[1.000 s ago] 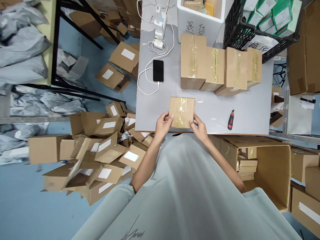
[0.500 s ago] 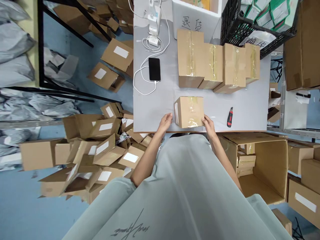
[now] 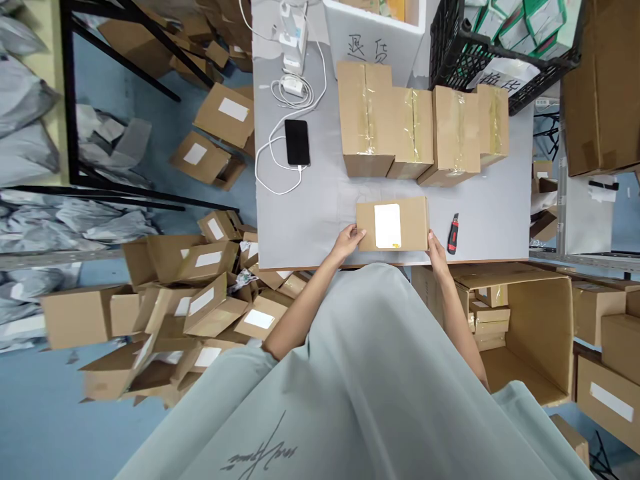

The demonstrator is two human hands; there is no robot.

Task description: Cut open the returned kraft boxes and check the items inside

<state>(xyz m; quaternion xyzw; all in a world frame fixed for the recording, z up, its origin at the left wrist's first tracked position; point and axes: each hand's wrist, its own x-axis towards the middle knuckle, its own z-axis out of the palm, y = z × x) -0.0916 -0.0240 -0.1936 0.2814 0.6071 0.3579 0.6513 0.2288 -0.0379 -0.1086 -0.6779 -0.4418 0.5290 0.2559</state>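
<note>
Near the front edge of the grey table (image 3: 300,227) I hold a brown cardboard box (image 3: 414,223), its white label facing up. My left hand (image 3: 348,242) grips the box's left end, thumb and fingers closed on the lower corner. At the opposite end, my right hand (image 3: 437,253) is closed on the right edge, with some fingers hidden behind it. A red and black utility knife (image 3: 453,235) lies on the table just right of my right hand.
Several taped boxes (image 3: 367,113) stand in a row behind. A phone (image 3: 297,143) with white cables lies left. A white foam bin (image 3: 370,40) and black crate (image 3: 445,50) stand at the back. A large open carton (image 3: 543,327) is at right; opened boxes (image 3: 210,313) pile up at left.
The box has been turned, so its white label now faces up instead of left and the taped side no longer shows. My left hand, earlier apart from it, now grips it.
</note>
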